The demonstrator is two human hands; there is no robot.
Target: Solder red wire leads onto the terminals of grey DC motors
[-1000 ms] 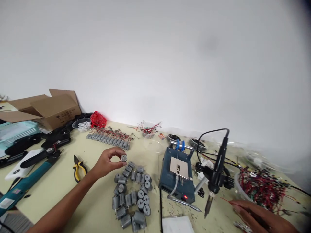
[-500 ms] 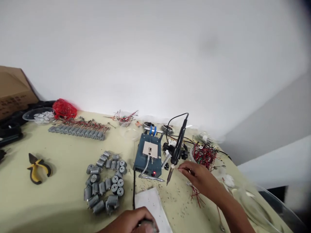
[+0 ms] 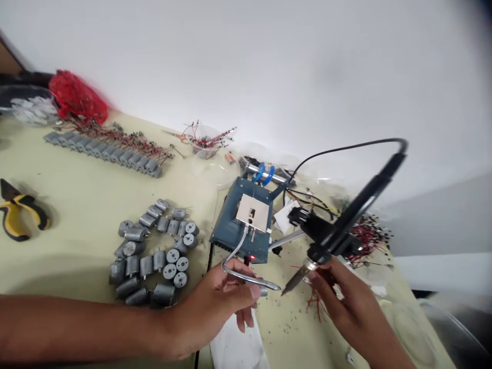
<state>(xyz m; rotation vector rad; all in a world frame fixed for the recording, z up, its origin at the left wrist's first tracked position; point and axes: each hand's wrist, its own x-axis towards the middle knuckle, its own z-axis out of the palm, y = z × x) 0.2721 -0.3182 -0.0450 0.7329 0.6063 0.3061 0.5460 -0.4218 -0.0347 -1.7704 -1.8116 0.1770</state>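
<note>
My left hand (image 3: 223, 294) is closed around a small grey motor (image 3: 263, 291), mostly hidden by the fingers, below the curved metal solder guide tube (image 3: 265, 282). The tube's end is close to the tip of the soldering iron (image 3: 298, 279), which is clamped in a stand and points down to the left. Just behind the iron, my right hand (image 3: 342, 292) pinches a thin red wire (image 3: 295, 266), whose end shows left of the iron. Beyond both hands stands the blue solder feeder (image 3: 240, 220) with a red light on.
Loose grey motors (image 3: 146, 264) stand in a cluster on the left. Behind them is a row of wired motors (image 3: 103, 151). Yellow-black pliers (image 3: 23, 210) lie at far left. Red-black wires (image 3: 369, 236) are heaped at right; white paper (image 3: 238, 343) lies in front.
My left hand has risen from the bottom edge with the motor to beneath the solder tube. The right hand stays beside the iron with the wire. The view has moved closer and tilted.
</note>
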